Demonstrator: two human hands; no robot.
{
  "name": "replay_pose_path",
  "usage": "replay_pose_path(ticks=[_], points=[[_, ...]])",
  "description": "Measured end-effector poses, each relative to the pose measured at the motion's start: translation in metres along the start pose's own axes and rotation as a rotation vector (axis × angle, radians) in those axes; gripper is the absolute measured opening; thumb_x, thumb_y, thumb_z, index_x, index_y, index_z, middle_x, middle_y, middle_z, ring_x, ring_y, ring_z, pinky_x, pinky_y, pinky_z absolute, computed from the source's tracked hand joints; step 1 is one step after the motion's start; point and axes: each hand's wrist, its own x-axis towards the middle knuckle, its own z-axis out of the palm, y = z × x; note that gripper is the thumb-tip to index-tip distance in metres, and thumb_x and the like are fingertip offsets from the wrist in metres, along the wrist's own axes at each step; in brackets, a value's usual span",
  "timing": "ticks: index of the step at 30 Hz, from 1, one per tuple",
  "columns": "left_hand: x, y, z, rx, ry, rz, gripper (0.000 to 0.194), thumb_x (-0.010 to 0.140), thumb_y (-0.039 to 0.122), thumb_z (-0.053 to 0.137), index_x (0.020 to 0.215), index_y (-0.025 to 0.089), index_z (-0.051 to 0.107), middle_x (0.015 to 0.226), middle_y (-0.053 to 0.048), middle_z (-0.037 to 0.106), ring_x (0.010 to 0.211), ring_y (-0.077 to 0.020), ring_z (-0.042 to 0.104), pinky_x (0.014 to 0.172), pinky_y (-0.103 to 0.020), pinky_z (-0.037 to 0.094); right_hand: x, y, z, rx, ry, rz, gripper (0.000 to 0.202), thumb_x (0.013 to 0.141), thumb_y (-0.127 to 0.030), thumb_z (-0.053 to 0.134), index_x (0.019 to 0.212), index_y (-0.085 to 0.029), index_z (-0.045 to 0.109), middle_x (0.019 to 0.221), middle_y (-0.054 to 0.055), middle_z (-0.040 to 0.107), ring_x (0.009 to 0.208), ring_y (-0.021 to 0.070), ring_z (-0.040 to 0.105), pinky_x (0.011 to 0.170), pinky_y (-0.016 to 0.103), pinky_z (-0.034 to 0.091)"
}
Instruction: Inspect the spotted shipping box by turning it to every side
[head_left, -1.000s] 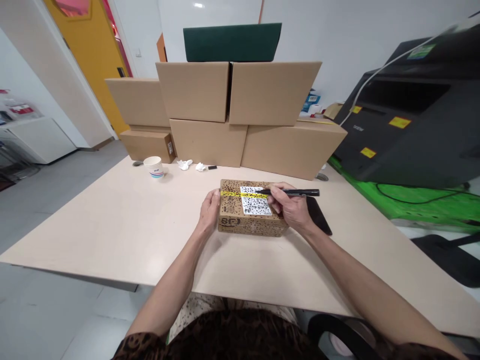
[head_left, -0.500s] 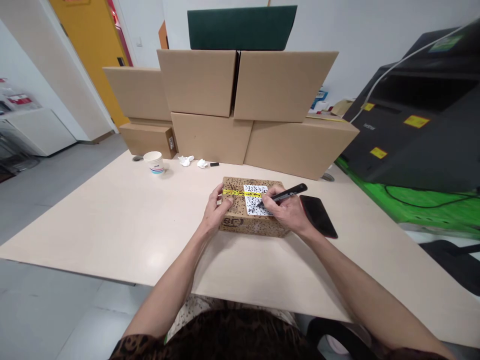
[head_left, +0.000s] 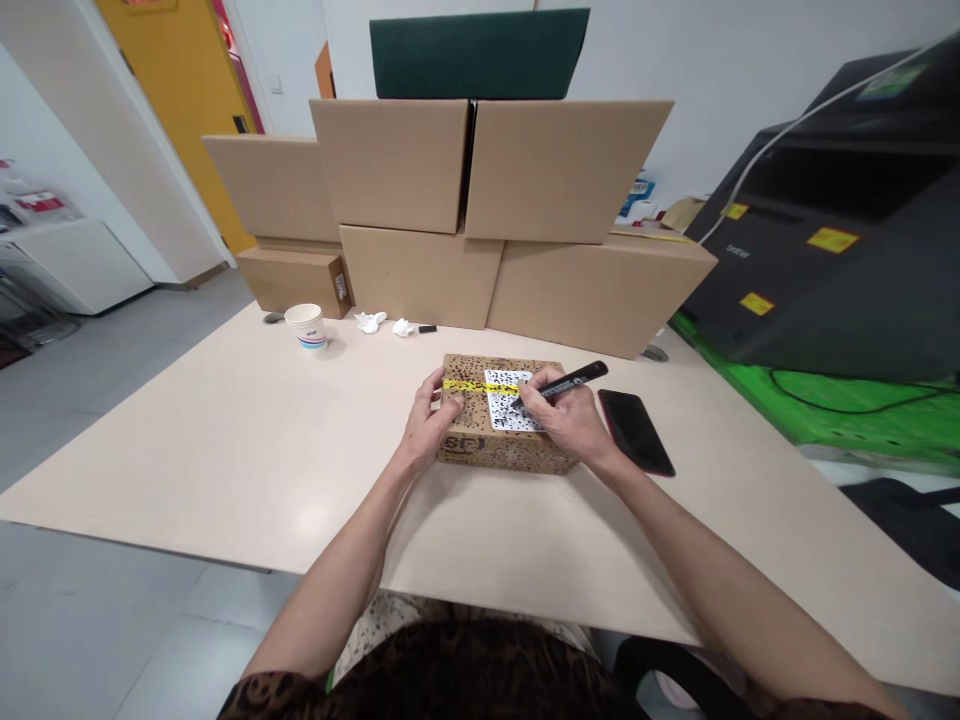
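Note:
A small cardboard box covered in black specks lies on the table before me. Yellow tape runs across its top, and a white label, also full of black marks, is stuck there. My left hand grips the box's left end, thumb on top and fingers round the side. In my right hand is a black marker, its tip down at the label and its rear end pointing up to the right. The right hand rests over the box's right part and hides some of it.
Behind stand stacked cardboard boxes with a dark green box on top. A paper cup, crumpled tissues and a black marker cap lie in front of them. A phone is right of my hand, near a dark printer.
My right hand and the marker have shifted slightly left over the label. My left hand keeps its hold on the box.

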Motion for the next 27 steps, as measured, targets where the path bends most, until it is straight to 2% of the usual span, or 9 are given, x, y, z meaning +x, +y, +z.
replay_pose_path(ticks=[7,13,18,20,24,27], points=[[-0.0006,-0.0002,0.0017,0.004,0.012,0.005,0.074,0.079,0.04,0.074,0.148,0.022,0.055,0.149,-0.014,0.056,0.13,-0.0308,0.053,0.108,-0.046,0.047,-0.0027,-0.0037,-0.0026,0.06,-0.017,-0.016,0.042,0.085,-0.059,0.069,0.068,-0.024,0.053,0.053,-0.007,0.043,0.048,0.0104,0.036,0.045,0.024,0.03],[0.0,0.0,0.0021,0.01,0.026,-0.009,0.078,0.077,0.043,0.074,0.149,0.022,0.054,0.151,-0.014,0.054,0.131,-0.0317,0.052,0.108,-0.046,0.047,-0.0032,-0.003,-0.0018,0.012,-0.105,-0.024,0.038,0.085,-0.054,0.069,0.067,-0.024,0.054,0.055,-0.004,0.048,0.05,0.012,0.041,0.046,0.025,0.031],[0.0005,0.0001,0.0014,0.018,0.017,0.001,0.078,0.076,0.045,0.074,0.148,0.022,0.054,0.148,-0.015,0.056,0.129,-0.0313,0.052,0.108,-0.046,0.045,-0.0031,-0.0004,-0.0038,0.057,0.025,-0.038,0.034,0.082,-0.049,0.068,0.065,-0.024,0.053,0.054,-0.006,0.044,0.049,0.0108,0.038,0.047,0.025,0.032],[0.0006,-0.0001,0.0014,0.018,0.021,0.003,0.077,0.077,0.044,0.074,0.148,0.023,0.054,0.149,-0.014,0.055,0.129,-0.0308,0.052,0.109,-0.046,0.045,-0.0037,0.0002,-0.0043,0.043,0.027,-0.037,0.032,0.081,-0.047,0.068,0.064,-0.024,0.053,0.054,-0.006,0.044,0.049,0.0108,0.038,0.047,0.025,0.031],[0.0009,-0.0001,0.0016,0.018,0.026,0.007,0.077,0.076,0.043,0.074,0.148,0.021,0.054,0.147,-0.015,0.056,0.125,-0.03,0.054,0.108,-0.046,0.046,-0.0042,0.0,-0.0039,0.001,-0.048,-0.039,0.032,0.08,-0.045,0.068,0.063,-0.024,0.053,0.057,-0.004,0.048,0.053,0.0123,0.043,0.05,0.025,0.035],[0.0013,0.0003,0.0017,0.005,0.026,0.01,0.075,0.076,0.042,0.075,0.146,0.021,0.056,0.146,-0.015,0.057,0.123,-0.0295,0.056,0.106,-0.046,0.048,-0.0041,0.0011,-0.0045,0.036,0.046,-0.053,0.032,0.081,-0.047,0.068,0.065,-0.024,0.052,0.057,-0.005,0.046,0.053,0.012,0.042,0.05,0.026,0.036]])
